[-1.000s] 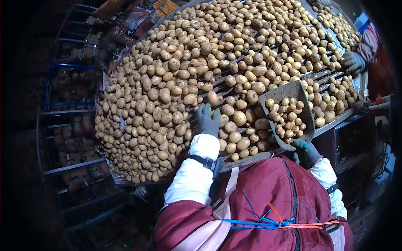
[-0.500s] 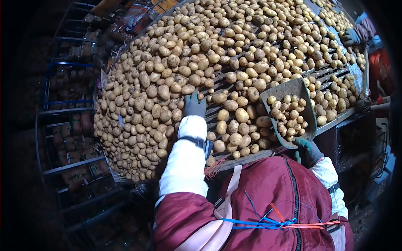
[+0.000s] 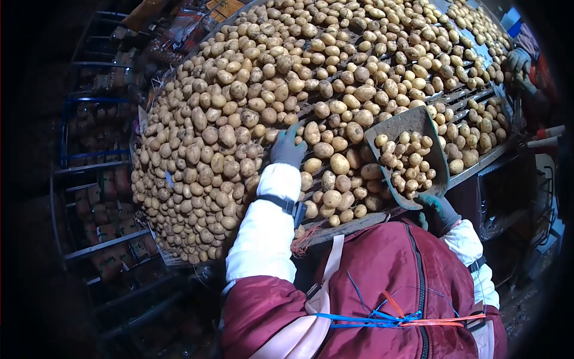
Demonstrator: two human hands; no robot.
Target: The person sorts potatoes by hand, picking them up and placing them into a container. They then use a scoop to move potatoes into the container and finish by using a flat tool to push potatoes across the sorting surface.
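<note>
A wide slatted sorting table is heaped with several potatoes. My left hand, in a grey-green glove with a white sleeve, rests flat on the potatoes near the table's middle, fingers spread, gripping nothing that I can see. My right hand, also gloved, is closed on the handle of a grey metal scoop. The scoop is tilted up over the table's near edge and holds several small potatoes.
Another person's gloved hand reaches onto the table at the far right. Blue metal racks with sacks or crates stand to the left. My dark red jacket fills the bottom of the view.
My left hand went left across the potatoes, then came back a little to the right. The scoop stayed nearly still. The other person's hand shifted along the far right edge.
</note>
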